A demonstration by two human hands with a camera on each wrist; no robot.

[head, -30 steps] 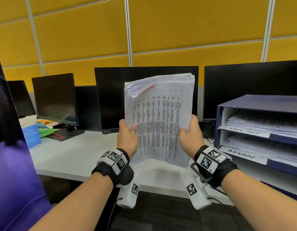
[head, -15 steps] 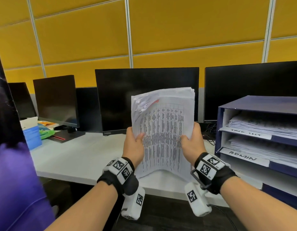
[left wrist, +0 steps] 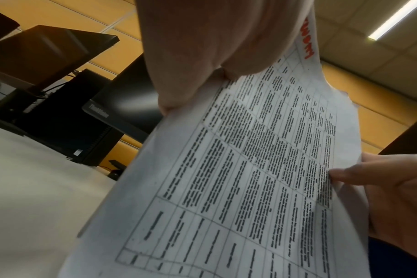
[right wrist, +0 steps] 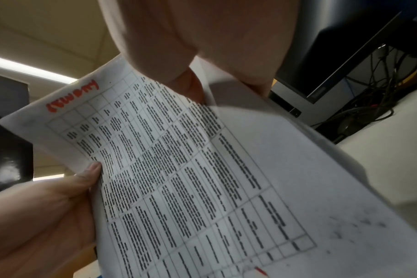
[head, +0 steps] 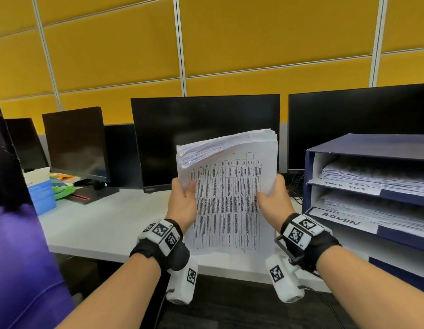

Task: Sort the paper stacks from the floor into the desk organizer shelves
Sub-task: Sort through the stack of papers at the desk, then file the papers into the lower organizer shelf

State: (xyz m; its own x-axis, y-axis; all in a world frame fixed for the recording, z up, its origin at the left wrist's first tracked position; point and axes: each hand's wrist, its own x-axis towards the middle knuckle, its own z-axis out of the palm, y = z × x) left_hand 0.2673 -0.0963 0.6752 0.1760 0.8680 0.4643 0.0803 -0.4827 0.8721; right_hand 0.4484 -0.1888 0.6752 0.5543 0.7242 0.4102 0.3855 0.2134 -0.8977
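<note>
A thick paper stack [head: 226,198] with a printed table and a red handwritten word at its top stands upright over the desk's front edge. My left hand [head: 182,203] grips its left side, thumb on the front sheet. On the opposite side my right hand [head: 274,200] grips it the same way. The same stack [left wrist: 250,178] fills the left wrist view, and the stack [right wrist: 191,178] fills the right wrist view too. To the right stands the blue desk organizer [head: 363,148], its shelves holding paper, the lower one labelled ADMIN.
Several dark monitors [head: 201,138] line the back of the white desk [head: 106,224]. A blue box [head: 41,195] and green items lie at far left. Cables [head: 295,186] sit behind the organizer. A purple sleeve [head: 21,269] fills the lower left.
Both hands have lowered the paper stack and brought it slightly right, its bottom edge now down at the desk surface.
</note>
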